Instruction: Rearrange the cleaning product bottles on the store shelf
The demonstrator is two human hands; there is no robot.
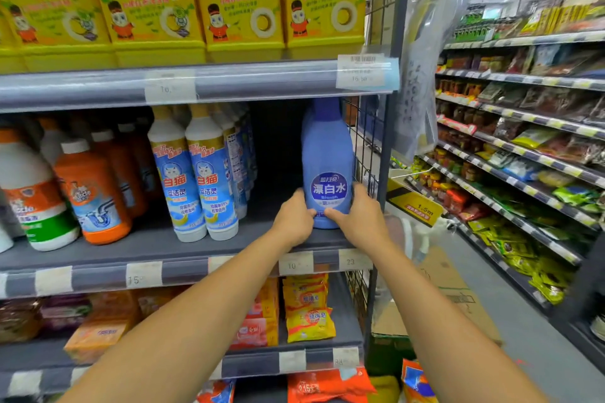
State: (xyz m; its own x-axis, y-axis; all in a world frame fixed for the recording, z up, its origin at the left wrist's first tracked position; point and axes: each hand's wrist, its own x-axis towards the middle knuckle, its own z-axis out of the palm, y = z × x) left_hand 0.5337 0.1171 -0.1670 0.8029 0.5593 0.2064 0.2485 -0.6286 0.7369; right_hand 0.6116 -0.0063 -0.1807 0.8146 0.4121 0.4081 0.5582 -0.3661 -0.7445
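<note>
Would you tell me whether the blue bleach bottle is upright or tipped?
Upright: the blue bleach bottle stands base-down on the shelf, neck up, left hand and right hand gripping its lower part.

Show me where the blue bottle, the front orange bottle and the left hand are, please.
blue bottle [327,150]: head view, on its plain body above the label.
front orange bottle [95,198]: head view, on its front label.
left hand [292,221]: head view, on the back of the hand.

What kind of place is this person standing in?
Most likely a supermarket aisle: price tags line the shelf edges, identical yellow detergent jugs stand in a row, and packaged snacks stock the racks across the aisle.
</note>
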